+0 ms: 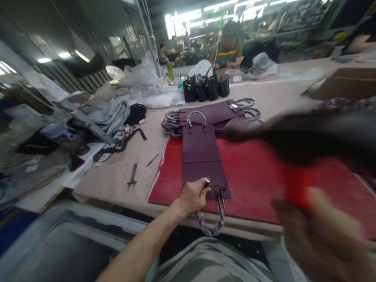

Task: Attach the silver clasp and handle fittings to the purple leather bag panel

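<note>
A purple leather bag panel (202,150) lies flat on a red board (249,176), its two handles wrapped in clear plastic. One wrapped handle (210,229) hangs over the table's near edge. My left hand (194,197) is closed around a small metal punch (208,181), which stands upright on the panel's near end beside the handle tab. Raised close to the camera at the right, my right hand (320,231) grips a hammer (296,184) by its red handle. Motion blurs the dark hammer head and that hand.
More purple panels (210,111) with wrapped handles are stacked behind the board. Several small black bags (205,88) stand farther back. A caliper-like tool (133,176) and a thin metal rod (152,159) lie at left. A grey plastic bin (73,243) sits below. Across the table is a co-worker (230,49).
</note>
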`<state>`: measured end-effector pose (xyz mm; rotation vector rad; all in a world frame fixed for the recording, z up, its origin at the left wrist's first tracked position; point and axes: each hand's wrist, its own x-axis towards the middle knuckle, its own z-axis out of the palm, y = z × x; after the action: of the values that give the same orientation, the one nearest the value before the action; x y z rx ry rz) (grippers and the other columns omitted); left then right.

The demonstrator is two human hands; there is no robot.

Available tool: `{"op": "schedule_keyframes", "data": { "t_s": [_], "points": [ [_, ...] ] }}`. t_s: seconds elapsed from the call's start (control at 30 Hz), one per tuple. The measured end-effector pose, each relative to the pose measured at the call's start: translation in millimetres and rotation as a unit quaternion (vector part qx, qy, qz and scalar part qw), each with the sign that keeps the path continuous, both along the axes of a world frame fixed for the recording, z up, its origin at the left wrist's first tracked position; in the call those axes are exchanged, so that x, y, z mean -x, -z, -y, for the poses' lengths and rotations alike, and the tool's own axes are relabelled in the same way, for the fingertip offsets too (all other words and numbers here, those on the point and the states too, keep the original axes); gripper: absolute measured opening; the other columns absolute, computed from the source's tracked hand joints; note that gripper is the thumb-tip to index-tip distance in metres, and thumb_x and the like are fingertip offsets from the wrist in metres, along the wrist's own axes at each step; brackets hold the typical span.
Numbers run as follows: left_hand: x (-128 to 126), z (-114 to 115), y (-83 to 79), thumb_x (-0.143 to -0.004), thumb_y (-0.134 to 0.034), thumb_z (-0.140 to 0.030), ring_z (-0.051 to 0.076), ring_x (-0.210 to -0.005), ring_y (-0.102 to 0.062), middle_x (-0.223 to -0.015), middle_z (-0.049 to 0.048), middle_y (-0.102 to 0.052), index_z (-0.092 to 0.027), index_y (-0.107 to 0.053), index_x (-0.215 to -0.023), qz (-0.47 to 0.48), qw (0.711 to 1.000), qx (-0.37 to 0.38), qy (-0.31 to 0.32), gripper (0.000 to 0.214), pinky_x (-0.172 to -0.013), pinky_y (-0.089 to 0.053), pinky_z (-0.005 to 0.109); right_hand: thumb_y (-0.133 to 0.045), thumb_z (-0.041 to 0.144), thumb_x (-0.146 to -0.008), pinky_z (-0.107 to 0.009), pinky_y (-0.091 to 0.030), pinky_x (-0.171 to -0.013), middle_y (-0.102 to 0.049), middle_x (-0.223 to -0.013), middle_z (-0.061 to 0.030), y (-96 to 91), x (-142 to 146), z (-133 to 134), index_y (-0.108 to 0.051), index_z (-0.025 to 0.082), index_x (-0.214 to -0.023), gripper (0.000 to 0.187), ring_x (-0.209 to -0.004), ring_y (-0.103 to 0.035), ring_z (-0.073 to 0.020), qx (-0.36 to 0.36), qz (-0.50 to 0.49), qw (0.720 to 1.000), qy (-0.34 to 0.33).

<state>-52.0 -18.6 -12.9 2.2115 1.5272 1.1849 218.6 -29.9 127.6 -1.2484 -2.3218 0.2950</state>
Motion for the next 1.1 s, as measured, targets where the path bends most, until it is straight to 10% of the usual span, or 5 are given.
{"op": "schedule_keyframes", "data": {
  "t_s": [0.4, 0.63, 0.9, 1.1],
  "points": [
    [1, 0, 1.9, -0.091, -0.053, -0.018, 0.021, -0.074, -0.072, -0.084, 0.0063, -0.072, -0.02, -0.059, -0.1, 0.001, 1.0, -0.002, -0.005, 0.011, -0.067, -0.058, 0.028, -0.038, 0.033, -0.102, -0.032, -0.018, -0.043, -0.048, -0.047, 0.0042, 0.6, 13, -5, -0.041, 0.028, -0.082, 0.021, -0.033, -0.042, -0.0165, -0.08, 0.0, 0.994, -0.068],
    [2, 1, 0.3, -0.094, -0.053, -0.018, 0.022, -0.081, -0.073, -0.089, 0.0077, -0.072, -0.019, -0.059, -0.101, 0.019, 1.0, 0.005, 0.006, 0.01, -0.072, -0.059, 0.031, -0.036, 0.04, -0.101, -0.029, -0.024, -0.05, -0.047, -0.054, 0.0033, 25.7, 38, -36, -0.041, 0.026, -0.08, 0.026, -0.046, -0.044, -0.0168, 0.145, 0.031, 0.988, 0.043],
    [-2, 1, -6.2, -0.091, -0.058, -0.022, 0.022, -0.087, -0.073, -0.093, 0.0085, -0.074, -0.019, -0.064, -0.099, 0.081, 0.995, 0.05, 0.007, 0.01, -0.081, -0.061, 0.034, -0.06, 0.041, -0.094, -0.03, -0.032, -0.061, -0.069, -0.084, -0.0099, 82.6, 95, -90, -0.061, 0.016, -0.095, 0.025, -0.08, -0.066, -0.0233, 0.22, 0.128, 0.964, 0.076],
    [30, -16, -15.2, -0.086, -0.064, -0.046, 0.019, -0.077, -0.074, -0.088, 0.0065, -0.073, -0.016, -0.056, -0.101, 0.469, 0.856, 0.161, -0.145, 0.035, -0.073, -0.063, 0.035, -0.063, 0.043, -0.091, -0.03, -0.032, -0.06, -0.069, -0.083, -0.0094, 88.6, 93, -93, -0.062, 0.016, -0.096, 0.028, -0.08, -0.067, -0.0252, 0.239, 0.139, 0.957, 0.087]
  ]
}}
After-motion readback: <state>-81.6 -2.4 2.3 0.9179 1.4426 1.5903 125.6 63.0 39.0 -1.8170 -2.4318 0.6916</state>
